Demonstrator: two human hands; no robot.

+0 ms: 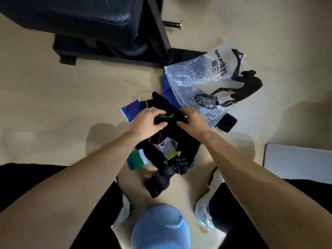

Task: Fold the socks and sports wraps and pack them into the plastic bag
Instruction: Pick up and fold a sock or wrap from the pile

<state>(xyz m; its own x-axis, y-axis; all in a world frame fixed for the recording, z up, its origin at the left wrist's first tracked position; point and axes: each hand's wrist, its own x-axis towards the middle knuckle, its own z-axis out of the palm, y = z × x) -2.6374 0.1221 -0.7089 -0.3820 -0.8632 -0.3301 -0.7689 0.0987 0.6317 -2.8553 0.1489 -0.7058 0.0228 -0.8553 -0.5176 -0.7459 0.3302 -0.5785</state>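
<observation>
So the clear printed plastic bag (206,76) sits behind-right of the dark sock pile (179,141), touching it, both on the pale wooden floor (71,97), black padded bench (89,24) further back.

Pale wood floor (53,90), black padded bench (75,18) on metal frame (158,33), white mat (296,159) at right.

Blue wrap (167,91) half under bag (197,76), mat (296,159) cropped rt

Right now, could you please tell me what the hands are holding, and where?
Both grip one black piece with green lines, above the pile: the left hand its left end, the right hand its right end. Sock or wrap, I cannot tell.
</observation>
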